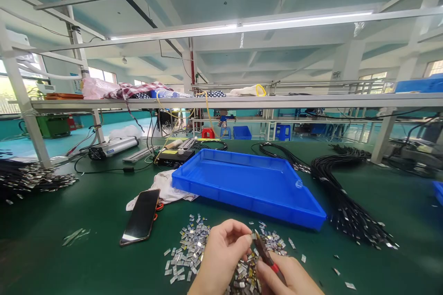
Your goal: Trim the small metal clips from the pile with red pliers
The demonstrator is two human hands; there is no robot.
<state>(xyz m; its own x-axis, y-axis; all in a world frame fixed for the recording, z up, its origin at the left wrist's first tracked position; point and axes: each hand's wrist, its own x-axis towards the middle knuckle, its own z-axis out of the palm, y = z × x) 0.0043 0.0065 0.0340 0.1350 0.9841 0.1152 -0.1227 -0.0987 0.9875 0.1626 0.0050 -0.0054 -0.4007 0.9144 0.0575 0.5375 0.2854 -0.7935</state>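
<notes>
My left hand (223, 249) is closed in a pinch at the bottom centre, thumb against forefinger on a small silver metal piece (253, 236). In my right hand (289, 276) is a pair of cutting pliers (265, 253) with red on the handles. The jaws of the pliers point up and to the left, right beside the pinched piece; whether they touch it I cannot tell. Around and beneath both hands spreads a loose heap of small metal pieces (192, 244), partly hidden by the hands.
Behind the heap stands a blue tray (242, 206). A phone (141, 216) lies left, by a white cloth (166, 186) and orange-handled scissors (157, 210). Black cable bundles lie right (341, 198) and far left (31, 177). A metal shelf (221, 101) crosses above the green table (93, 203).
</notes>
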